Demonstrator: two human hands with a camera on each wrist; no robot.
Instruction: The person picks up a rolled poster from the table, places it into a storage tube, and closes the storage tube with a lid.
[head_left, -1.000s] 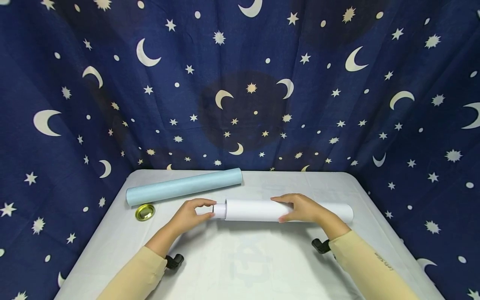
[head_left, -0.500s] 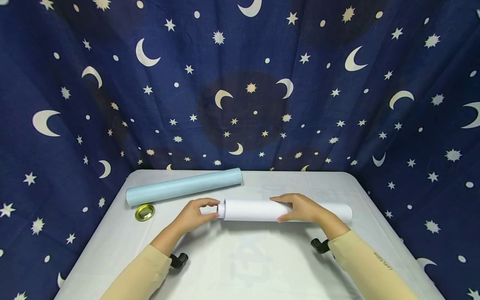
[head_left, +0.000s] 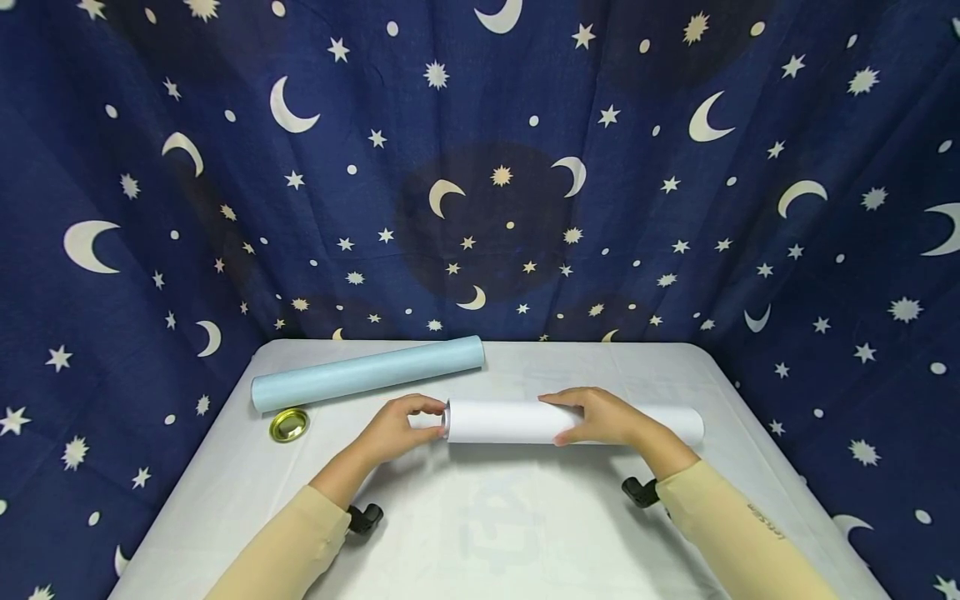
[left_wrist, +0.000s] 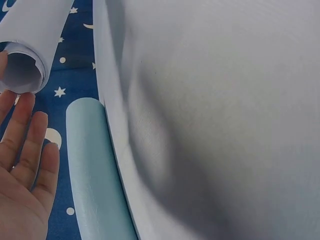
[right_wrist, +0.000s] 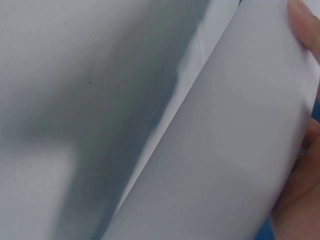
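Note:
A white paper roll (head_left: 495, 421) lies across the middle of the table. Its hollow left end (left_wrist: 22, 72) shows curled inner layers in the left wrist view. At this end my left hand (head_left: 397, 429) pinches the inner layers between thumb and fingertips, and only a sliver of them stands out past the outer rim. My right hand (head_left: 600, 417) grips the roll right of its middle, thumb on the near side and fingers over the far side. The right wrist view has the roll's smooth side (right_wrist: 225, 130) close up, with part of the right hand (right_wrist: 300, 185) beside it.
Behind the left hand a light blue roll (head_left: 367, 373) lies slanted near the table's back edge. A shallow gold round lid or tin (head_left: 289, 425) sits by its left end. A dark blue star-and-moon curtain (head_left: 480, 167) hangs around the white-covered table (head_left: 495, 517).
My left hand has moved right, and the inner layers that stuck out of the roll's left end have slid nearly flush with the rim. The right hand stays in place.

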